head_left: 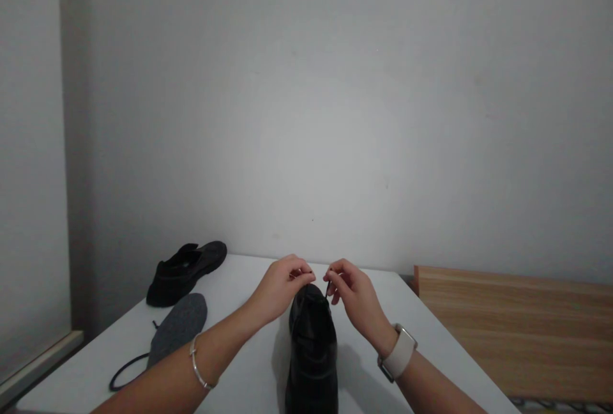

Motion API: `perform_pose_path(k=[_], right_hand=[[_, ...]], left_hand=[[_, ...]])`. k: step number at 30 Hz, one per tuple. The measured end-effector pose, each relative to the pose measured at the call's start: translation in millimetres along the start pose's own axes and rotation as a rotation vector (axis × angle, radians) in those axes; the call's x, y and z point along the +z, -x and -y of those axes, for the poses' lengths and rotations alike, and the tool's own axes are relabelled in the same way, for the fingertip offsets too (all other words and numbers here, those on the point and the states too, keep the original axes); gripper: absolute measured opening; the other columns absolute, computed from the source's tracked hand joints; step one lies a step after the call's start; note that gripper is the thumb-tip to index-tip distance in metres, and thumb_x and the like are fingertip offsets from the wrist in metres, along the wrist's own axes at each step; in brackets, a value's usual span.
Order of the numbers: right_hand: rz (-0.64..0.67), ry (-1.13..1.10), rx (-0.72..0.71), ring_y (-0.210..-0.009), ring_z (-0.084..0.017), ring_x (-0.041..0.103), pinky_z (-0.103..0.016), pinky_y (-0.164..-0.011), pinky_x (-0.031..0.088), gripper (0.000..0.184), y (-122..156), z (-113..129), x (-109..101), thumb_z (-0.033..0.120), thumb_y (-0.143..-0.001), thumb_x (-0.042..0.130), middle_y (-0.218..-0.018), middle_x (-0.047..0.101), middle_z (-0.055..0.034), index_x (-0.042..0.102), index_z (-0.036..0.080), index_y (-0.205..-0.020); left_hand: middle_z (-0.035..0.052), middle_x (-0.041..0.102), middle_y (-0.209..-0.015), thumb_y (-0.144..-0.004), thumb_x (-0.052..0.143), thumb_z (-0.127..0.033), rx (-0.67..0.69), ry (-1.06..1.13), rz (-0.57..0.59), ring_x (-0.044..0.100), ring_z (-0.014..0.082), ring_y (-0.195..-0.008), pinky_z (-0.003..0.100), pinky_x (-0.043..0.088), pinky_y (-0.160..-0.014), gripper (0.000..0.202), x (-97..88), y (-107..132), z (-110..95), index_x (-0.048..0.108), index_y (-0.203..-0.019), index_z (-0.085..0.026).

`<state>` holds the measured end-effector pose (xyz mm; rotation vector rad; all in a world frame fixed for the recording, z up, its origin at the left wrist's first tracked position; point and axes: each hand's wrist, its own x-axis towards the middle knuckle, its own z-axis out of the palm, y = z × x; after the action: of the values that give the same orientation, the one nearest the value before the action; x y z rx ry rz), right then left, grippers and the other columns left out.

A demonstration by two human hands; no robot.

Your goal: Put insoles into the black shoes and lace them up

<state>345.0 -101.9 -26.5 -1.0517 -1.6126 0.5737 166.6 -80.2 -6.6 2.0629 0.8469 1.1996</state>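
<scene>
A black leather shoe (312,350) stands on the white table (249,375) in front of me, one end pointing away. My left hand (282,286) hovers over the shoe's far end with its fingers pinched together on a thin black lace end. My right hand (352,296), with a watch on its wrist, is pinched on a lace end (328,287) that hangs down to the shoe. The two hands are close together, almost touching.
A second black shoe (184,271) lies at the table's far left. A grey insole (178,328) and a loose black lace (125,370) lie nearer on the left. A wooden board (507,331) stands to the right of the table. A plain wall is behind.
</scene>
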Motion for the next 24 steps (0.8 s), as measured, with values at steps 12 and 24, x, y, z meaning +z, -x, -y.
perform_pose_path(k=[12, 24], right_hand=[[-0.06, -0.059, -0.066, -0.069, -0.016, 0.054, -0.028, -0.058, 0.043, 0.02, -2.0, -7.0, 3.6, 0.038, -0.078, 0.068, -0.076, 0.06, -0.0026, 0.065, 0.019, -0.075], [0.026, -0.216, 0.018, -0.062, -0.015, 0.053, -0.028, -0.058, 0.041, 0.023, -0.9, -7.7, 5.5, 0.039, -0.077, 0.069, -0.07, 0.063, -0.0023, 0.069, 0.016, -0.075]], left_hand=[[0.0004, 0.061, -0.057, -0.072, 0.071, -0.047, -0.214, 0.526, 0.03, 0.049, 0.0096, -0.048, 0.022, 0.035, -0.05, 0.037, 31.3, -0.6, 28.0, 0.059, -0.078, -0.012], [0.0025, 0.066, -0.066, -0.069, 0.072, -0.039, -0.198, 0.48, 0.088, 0.053, 0.0139, -0.062, 0.027, 0.04, -0.064, 0.027, 31.3, 6.6, 18.7, 0.071, -0.072, -0.012]])
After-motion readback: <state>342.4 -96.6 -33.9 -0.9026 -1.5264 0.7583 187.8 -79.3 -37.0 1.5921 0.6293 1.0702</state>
